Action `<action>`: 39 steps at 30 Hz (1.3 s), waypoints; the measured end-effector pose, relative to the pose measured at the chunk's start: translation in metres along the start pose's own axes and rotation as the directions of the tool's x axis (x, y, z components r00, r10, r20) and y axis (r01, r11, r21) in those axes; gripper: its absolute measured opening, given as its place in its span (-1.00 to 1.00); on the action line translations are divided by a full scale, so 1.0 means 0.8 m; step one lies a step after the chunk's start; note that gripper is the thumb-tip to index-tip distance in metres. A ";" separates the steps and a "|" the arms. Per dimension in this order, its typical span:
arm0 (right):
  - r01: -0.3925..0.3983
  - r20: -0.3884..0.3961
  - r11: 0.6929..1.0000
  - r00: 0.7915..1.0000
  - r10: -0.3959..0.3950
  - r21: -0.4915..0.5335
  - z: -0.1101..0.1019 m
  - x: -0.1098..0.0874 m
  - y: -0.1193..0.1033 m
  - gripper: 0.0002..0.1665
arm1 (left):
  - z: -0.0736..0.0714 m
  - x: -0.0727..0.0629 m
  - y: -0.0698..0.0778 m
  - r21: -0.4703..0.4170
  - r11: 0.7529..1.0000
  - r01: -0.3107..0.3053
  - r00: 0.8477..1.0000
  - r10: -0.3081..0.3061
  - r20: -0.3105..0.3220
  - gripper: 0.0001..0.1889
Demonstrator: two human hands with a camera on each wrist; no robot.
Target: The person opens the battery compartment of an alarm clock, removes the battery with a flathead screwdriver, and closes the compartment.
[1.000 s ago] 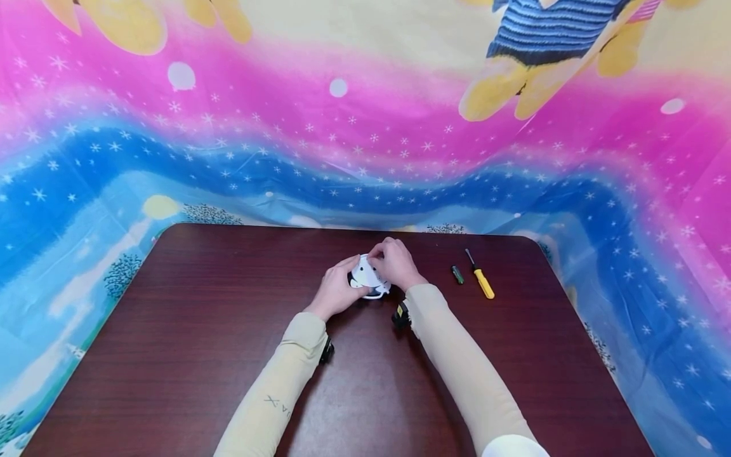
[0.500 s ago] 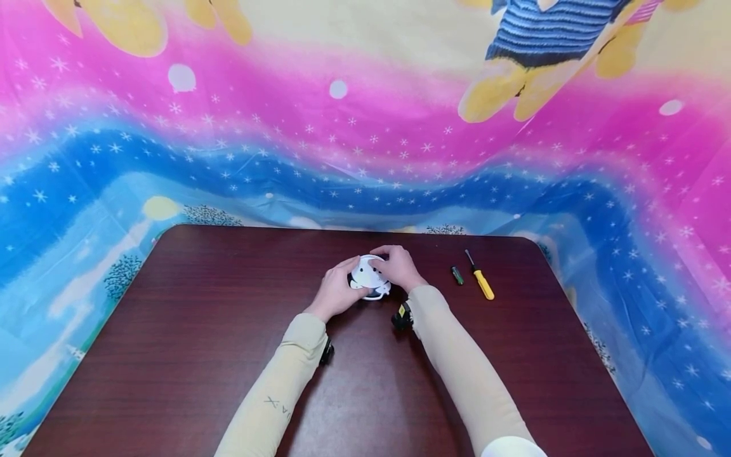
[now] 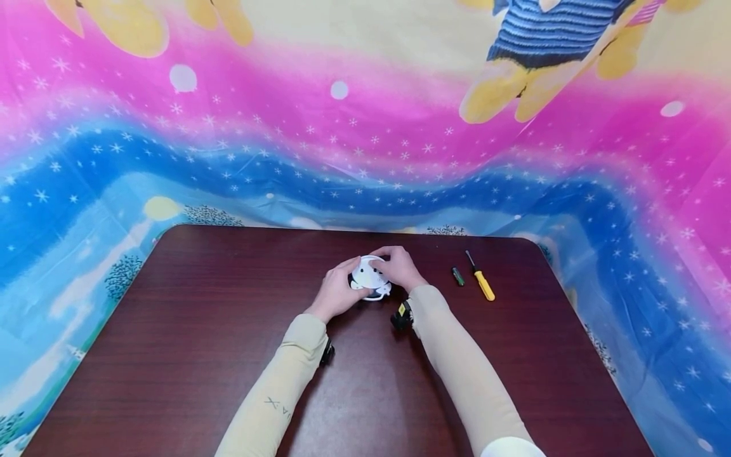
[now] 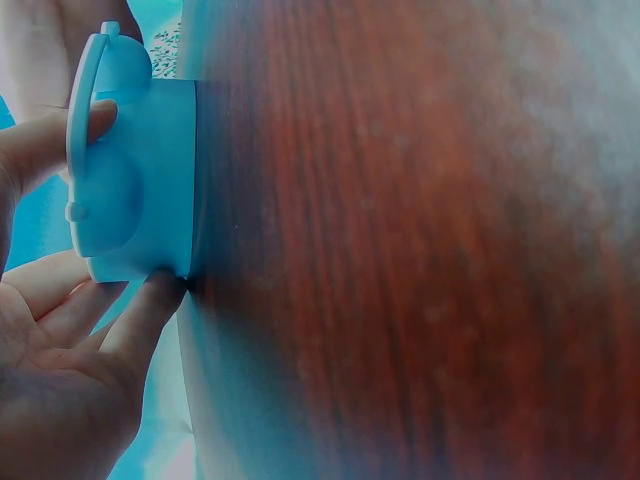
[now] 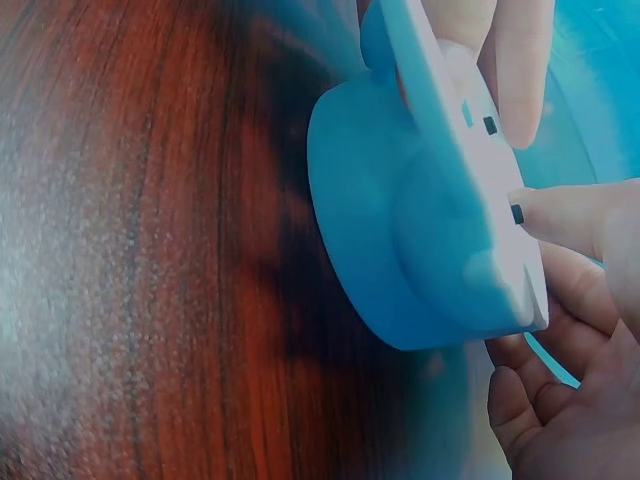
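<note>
A small round white case [image 3: 368, 271] with dark spots on its face and a raised rim is held tilted near the table's far edge. In both wrist views it has a blue tint. My left hand [image 3: 337, 289] grips its left side, the thumb across the near part. In the left wrist view the fingers of the left hand [image 4: 90, 380] support the case's body [image 4: 165, 190]. My right hand [image 3: 400, 266] holds the opposite side. The right wrist view shows the right thumb [image 5: 570, 215] pressed on the face beside a small black slot; other fingers curl near the edge.
To the right lie a yellow-handled screwdriver [image 3: 484, 285] and a short green and black cylinder [image 3: 457, 276], like a battery. Both rest on the dark brown wooden table [image 3: 200, 317]. A patterned cloth [image 3: 365, 152] hangs behind the table.
My right hand has lowered slightly over the case, its raised fingers coming down to the far right edge. The case and my left hand stay about where they were.
</note>
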State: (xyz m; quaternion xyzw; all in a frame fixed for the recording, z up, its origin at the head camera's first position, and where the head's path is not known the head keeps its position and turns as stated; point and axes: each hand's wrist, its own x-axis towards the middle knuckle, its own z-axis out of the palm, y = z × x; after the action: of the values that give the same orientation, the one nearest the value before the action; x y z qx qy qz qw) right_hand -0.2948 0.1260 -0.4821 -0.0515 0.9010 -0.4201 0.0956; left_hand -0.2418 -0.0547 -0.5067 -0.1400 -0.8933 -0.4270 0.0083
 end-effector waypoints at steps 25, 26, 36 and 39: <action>-0.069 -0.008 0.997 0.998 0.069 0.035 0.004 0.001 -0.003 -0.78 | -0.002 -0.001 0.001 -0.002 1.000 -0.016 1.000 0.016 -0.010 -0.14; -0.065 -0.010 0.997 0.998 0.066 0.036 0.005 0.001 -0.003 -0.78 | -0.003 -0.001 0.002 -0.002 1.000 -0.014 1.000 0.014 -0.008 -0.14; -0.035 -0.035 0.999 0.999 0.036 0.027 0.007 -0.003 -0.001 -0.75 | -0.002 -0.001 0.002 0.004 1.000 -0.008 1.000 0.008 0.003 -0.14; -0.002 -0.043 1.000 0.999 0.003 0.007 0.007 -0.005 0.001 -0.73 | -0.003 -0.001 0.003 0.001 1.000 -0.010 1.000 0.010 0.005 -0.14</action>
State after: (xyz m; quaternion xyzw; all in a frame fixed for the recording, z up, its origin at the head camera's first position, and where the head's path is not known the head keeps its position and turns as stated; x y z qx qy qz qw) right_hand -0.2898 0.1229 -0.4854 -0.0410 0.9014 -0.4241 0.0770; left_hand -0.2410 -0.0551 -0.5038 -0.1454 -0.8928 -0.4263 0.0084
